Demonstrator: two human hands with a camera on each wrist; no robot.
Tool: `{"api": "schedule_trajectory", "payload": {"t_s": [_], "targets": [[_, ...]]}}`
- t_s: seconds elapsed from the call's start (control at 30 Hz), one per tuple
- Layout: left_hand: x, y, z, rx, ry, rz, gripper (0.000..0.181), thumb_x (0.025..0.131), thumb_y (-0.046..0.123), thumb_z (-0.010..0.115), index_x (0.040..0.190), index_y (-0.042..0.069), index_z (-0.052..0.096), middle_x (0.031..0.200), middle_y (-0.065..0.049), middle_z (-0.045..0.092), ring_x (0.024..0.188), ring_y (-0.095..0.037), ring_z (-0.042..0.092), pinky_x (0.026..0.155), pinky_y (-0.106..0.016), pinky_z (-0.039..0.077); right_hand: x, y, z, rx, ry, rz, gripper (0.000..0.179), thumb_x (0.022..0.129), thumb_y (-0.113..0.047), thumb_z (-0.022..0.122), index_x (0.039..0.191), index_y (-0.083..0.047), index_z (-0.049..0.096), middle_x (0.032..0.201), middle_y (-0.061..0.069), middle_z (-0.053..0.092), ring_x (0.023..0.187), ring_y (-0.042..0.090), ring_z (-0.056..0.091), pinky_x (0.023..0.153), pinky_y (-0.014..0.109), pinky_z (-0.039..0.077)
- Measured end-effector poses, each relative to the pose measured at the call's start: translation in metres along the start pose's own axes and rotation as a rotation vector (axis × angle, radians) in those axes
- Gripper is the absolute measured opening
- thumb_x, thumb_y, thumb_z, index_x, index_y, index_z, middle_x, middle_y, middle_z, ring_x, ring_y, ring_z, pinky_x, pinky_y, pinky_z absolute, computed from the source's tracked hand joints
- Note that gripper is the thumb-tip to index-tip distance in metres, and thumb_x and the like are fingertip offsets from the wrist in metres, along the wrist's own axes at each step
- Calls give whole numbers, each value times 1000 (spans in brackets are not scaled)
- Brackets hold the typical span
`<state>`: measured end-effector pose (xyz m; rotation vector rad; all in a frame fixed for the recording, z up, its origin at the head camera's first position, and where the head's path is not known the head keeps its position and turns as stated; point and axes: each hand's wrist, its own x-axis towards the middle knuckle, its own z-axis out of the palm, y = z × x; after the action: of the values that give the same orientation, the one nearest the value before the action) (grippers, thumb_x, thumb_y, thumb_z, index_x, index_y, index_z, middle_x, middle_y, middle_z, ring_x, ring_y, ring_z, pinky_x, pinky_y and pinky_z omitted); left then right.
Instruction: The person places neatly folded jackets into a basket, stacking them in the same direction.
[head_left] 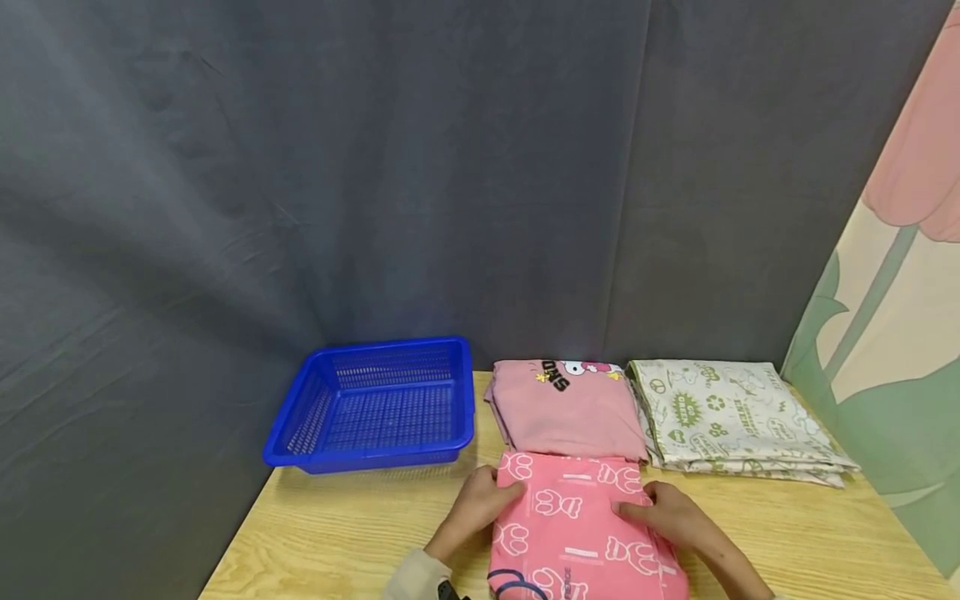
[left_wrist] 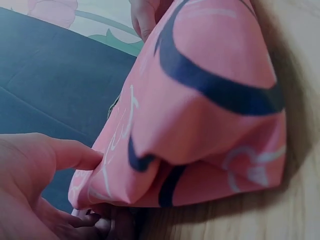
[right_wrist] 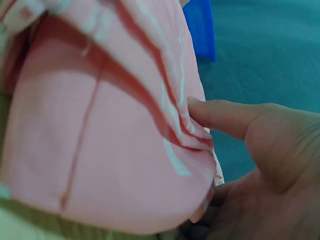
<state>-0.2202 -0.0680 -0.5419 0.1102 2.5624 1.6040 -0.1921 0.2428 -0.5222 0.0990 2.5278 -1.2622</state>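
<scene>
A folded pink cloth (head_left: 573, 521) with white bear outlines lies at the front of the table. My left hand (head_left: 480, 502) grips its left edge near the far corner, thumb on top. On the opposite edge, my right hand (head_left: 671, 517) holds the cloth the same way. In the left wrist view, the fingers of my left hand (left_wrist: 30, 175) go under the cloth (left_wrist: 200, 130), which shows a dark blue curved print. Stacked layers bulge beside the thumb of my right hand (right_wrist: 280, 145) in the right wrist view, its other fingers partly hidden underneath.
Right behind the pink cloth lies a folded, paler pink cloth (head_left: 570, 417) with a cartoon print. A folded white-and-green printed cloth (head_left: 731, 417) sits at the back right. The blue plastic basket (head_left: 390, 417) stands at the back left, before a dark grey curtain (head_left: 450, 183).
</scene>
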Motion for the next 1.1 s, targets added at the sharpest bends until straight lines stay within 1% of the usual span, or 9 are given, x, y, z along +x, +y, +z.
{"api": "schedule_trajectory", "payload": {"t_s": [0.07,0.13,0.23,0.33,0.47,0.57,0.7,0.9,1.1], "targets": [[-1,1,1,-22,-8,-3,36,86,25,77,103,-6,72,88,-11,73,78,-19,66,71,-35,59,0,0,0,31,-18,-19,51,96,-30,74,116,15,61,91,11,70,75,18,68,68,34,58],[-2,4,1,-27,-14,8,42,88,25,76,115,-6,69,100,-15,75,90,-24,69,83,-41,61,0,0,0,50,-27,-43,56,97,-27,73,125,19,59,94,11,72,78,18,69,70,34,59],[-4,7,2,-61,-43,34,52,91,25,75,133,-3,60,122,-18,71,113,-31,67,104,-51,55,-1,0,1,71,-24,-108,58,96,-20,71,131,23,55,99,13,74,81,19,70,72,34,60],[-5,9,3,-104,-94,67,60,92,22,74,142,1,49,134,-20,65,125,-34,61,113,-57,48,-2,-2,2,88,-6,-164,56,93,-13,70,131,25,55,102,15,75,83,20,70,72,32,59],[-7,7,5,-107,-141,66,61,91,21,74,139,6,40,128,-22,64,112,-31,62,102,-53,53,-6,-5,4,107,25,-158,56,92,-11,71,133,24,55,103,16,75,84,20,70,72,32,60],[-9,6,7,-121,-146,75,61,89,18,74,136,9,37,124,-23,65,103,-30,63,93,-49,55,-8,-6,5,124,27,-133,62,94,-12,71,140,24,49,110,20,74,87,22,72,73,35,61],[-9,3,8,-179,-129,125,57,90,12,73,135,11,37,129,-23,66,103,-27,64,92,-44,55,-10,-4,4,166,17,-140,71,97,-14,70,150,22,39,126,30,69,95,22,72,77,34,61],[-7,4,9,-286,-114,175,53,95,9,70,137,11,37,130,-21,66,101,-20,66,91,-32,54,-9,0,-1,263,-53,-129,83,103,-23,67,161,14,21,142,33,57,105,22,69,84,34,60],[-5,5,9,-384,-58,145,54,95,6,71,137,9,39,123,-22,71,88,-19,71,79,-29,59,-9,5,-1,363,-101,-166,87,105,-23,65,166,6,10,149,35,50,110,20,69,89,32,59]]}}
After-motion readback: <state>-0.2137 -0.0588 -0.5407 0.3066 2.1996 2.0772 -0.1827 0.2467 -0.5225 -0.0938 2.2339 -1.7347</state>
